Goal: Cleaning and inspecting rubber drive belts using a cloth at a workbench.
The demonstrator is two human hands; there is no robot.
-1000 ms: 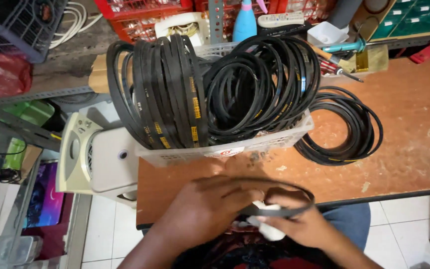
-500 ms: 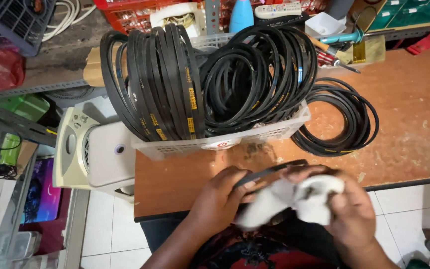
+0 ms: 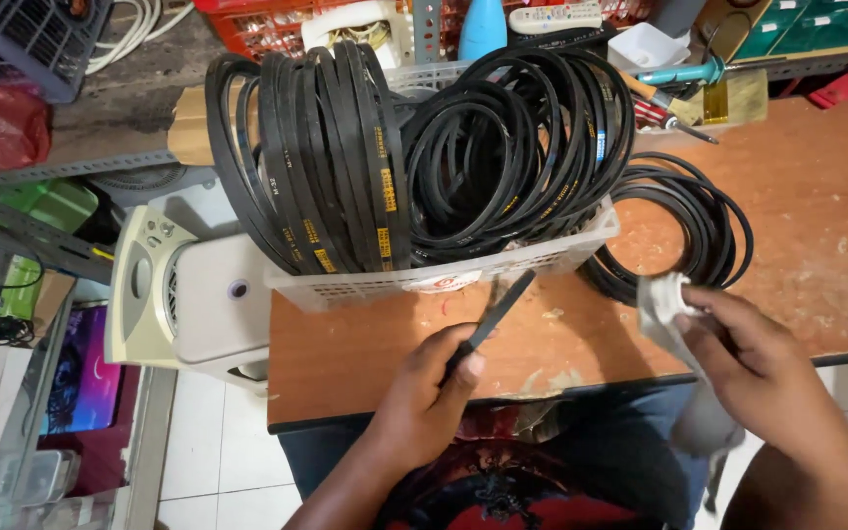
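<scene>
Pinched one end of a black belt (image 3: 498, 309) between thumb and curled fingers of the left hand (image 3: 424, 393); kept the rest of it angled up and away from those fingers toward the basket wall. Clutched a white cloth (image 3: 662, 304) in the right hand (image 3: 758, 363), fingers pressed together around it, thumb on top. Held cloth and belt well apart, both above the near edge of the worktop (image 3: 817, 196).

Judged as a belt-and-cloth handling step, with nothing touching the belt but the left fingers. Judged that any contact between the two would need the right fingers brought across toward the left ones, with the pinch kept firm so the belt stays stiff.

Noted beyond the left fingertips a white mesh basket (image 3: 345, 290) packed with upright black belts (image 3: 345, 167). Spotted a small red-and-white oval sticker (image 3: 444, 283) on the basket's front wall, just past the held belt's tip. Saw short yellow printed patches (image 3: 387, 186) along several belt sides. Logged a flat black coil (image 3: 699, 226) on the worktop just beyond the right fingers.
</scene>
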